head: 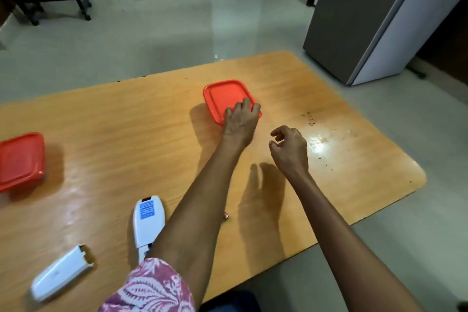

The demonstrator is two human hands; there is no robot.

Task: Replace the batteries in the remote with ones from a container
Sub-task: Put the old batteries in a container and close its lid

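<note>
**A:** ok count check, what's on the counter [152,114]?

**B:** two red-lidded containers: one [226,99] mid-counter toward the far edge, one [20,159] cut off at the left edge. One white remote [149,223] lying back-up near the near edge, one loose battery cover [63,272] just left of it, and one small battery [226,216] peeking out beside the left forearm.

**A:** which way's the remote pointing?

**B:** long axis runs near-to-far, blue-label end toward the far edge, its near end hidden under a patterned sleeve [152,289]. The cover lies diagonally.

**A:** hands?

**B:** left hand [240,121] is spread on the near corner of the middle lid, fingers draped over it. Right hand [290,151] hovers just right of it, loosely curled, holding nothing.

**A:** room?

**B:** glossy wood counter with dark crumbs [311,119] toward the right edge, pale tile floor, grey fridge [374,20] at the back right.
</note>
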